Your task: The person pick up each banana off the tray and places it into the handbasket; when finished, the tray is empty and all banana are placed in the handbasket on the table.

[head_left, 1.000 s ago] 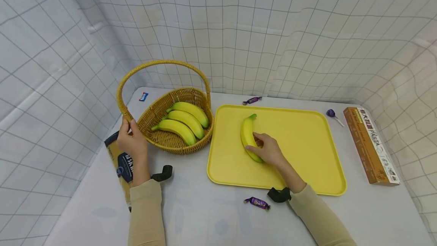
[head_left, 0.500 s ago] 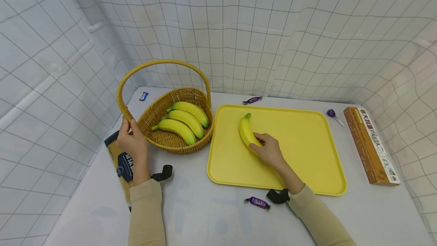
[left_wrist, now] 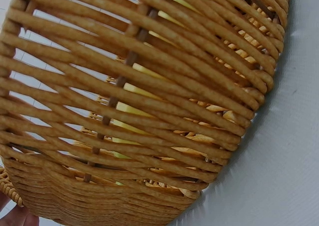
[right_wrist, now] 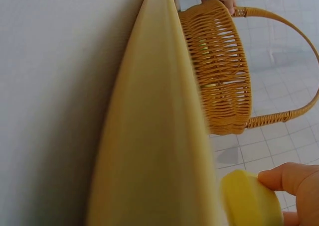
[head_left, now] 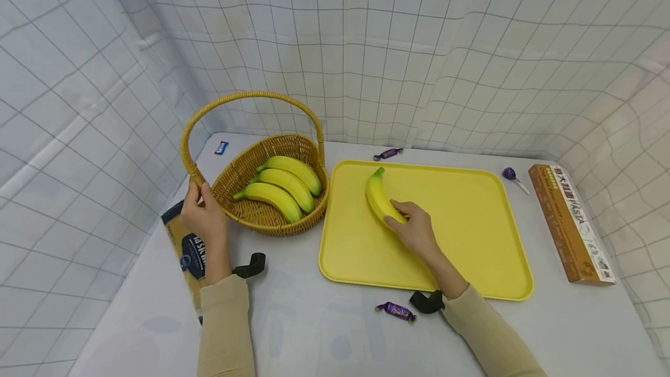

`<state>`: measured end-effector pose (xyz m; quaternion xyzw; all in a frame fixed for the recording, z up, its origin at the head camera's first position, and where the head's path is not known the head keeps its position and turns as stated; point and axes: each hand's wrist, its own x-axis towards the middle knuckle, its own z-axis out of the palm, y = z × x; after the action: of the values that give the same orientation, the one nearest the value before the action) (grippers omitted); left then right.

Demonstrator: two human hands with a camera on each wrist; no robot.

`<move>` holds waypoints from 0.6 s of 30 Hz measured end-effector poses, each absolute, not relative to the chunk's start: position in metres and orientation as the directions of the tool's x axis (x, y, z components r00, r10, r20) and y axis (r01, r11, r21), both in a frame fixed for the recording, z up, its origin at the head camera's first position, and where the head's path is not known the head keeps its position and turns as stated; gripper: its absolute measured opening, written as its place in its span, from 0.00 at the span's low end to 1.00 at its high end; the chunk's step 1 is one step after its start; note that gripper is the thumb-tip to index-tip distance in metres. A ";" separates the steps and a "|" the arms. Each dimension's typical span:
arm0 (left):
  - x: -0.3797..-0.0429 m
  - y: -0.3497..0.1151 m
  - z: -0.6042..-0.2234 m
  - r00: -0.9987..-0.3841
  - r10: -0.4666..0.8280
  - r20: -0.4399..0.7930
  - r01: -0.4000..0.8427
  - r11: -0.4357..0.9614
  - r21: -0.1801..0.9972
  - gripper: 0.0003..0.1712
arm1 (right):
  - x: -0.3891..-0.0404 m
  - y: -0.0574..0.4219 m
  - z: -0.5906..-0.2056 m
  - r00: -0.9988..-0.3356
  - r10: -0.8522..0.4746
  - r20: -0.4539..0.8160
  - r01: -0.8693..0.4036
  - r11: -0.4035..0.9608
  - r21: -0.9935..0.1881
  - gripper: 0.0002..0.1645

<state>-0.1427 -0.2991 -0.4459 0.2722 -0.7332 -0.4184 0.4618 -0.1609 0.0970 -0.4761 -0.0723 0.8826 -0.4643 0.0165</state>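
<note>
A wicker basket [head_left: 256,227] stands on the left of the table with several bananas [head_left: 285,185] lying in it. At the foot of its tall handle [head_left: 251,95], my left hand [head_left: 205,214] pinches the wrapped cane between thumb and fingers. In the left wrist view the basket's woven side [left_wrist: 124,101] fills most of the picture, and only fingertips show at the lower left. Over the yellow tray [head_left: 471,231], my right hand [head_left: 416,227] grips a single banana [head_left: 378,195] near its lower end, stem pointing away. The right wrist view shows the banana's blunt end [right_wrist: 249,198] between thumb and fingers.
Purple wrapped candies lie behind the tray [head_left: 388,154] and in front of it [head_left: 396,311]. A lollipop [head_left: 515,179] and a pasta box [head_left: 572,223] are on the right. A dark-labelled packet [head_left: 189,255] lies partly under the left forearm; a small blue-red wrapper [head_left: 221,148] sits behind.
My right hand has taken a firmer grip on the banana, whose stem end has swung left and slightly away. The left hand and basket have stayed put.
</note>
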 end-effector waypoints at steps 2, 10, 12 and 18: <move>-0.142 -0.299 -0.446 -0.430 -0.786 0.443 -0.015 0.498 0.867 0.16 | -0.160 0.097 -0.474 -0.989 -0.142 0.046 -0.117 0.549 -0.827 0.29; -0.142 -0.298 -0.443 -0.451 -0.783 0.428 -0.013 0.485 0.874 0.16 | -0.156 0.097 -0.459 -0.983 -0.175 0.055 -0.140 0.523 -0.841 0.29; -0.142 -0.299 -0.443 -0.447 -0.786 0.426 -0.012 0.482 0.876 0.16 | -0.155 0.096 -0.452 -0.978 -0.196 0.068 -0.162 0.514 -0.842 0.29; -0.142 -0.299 -0.444 -0.446 -0.792 0.418 -0.013 0.472 0.881 0.16 | -0.154 0.093 -0.433 -0.954 -0.283 0.098 -0.236 0.510 -0.827 0.28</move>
<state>-0.1417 -0.2985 -0.4435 0.2750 -0.7313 -0.4338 0.4488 -0.1539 0.0929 -0.4331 -0.1493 0.8684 -0.4721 0.0248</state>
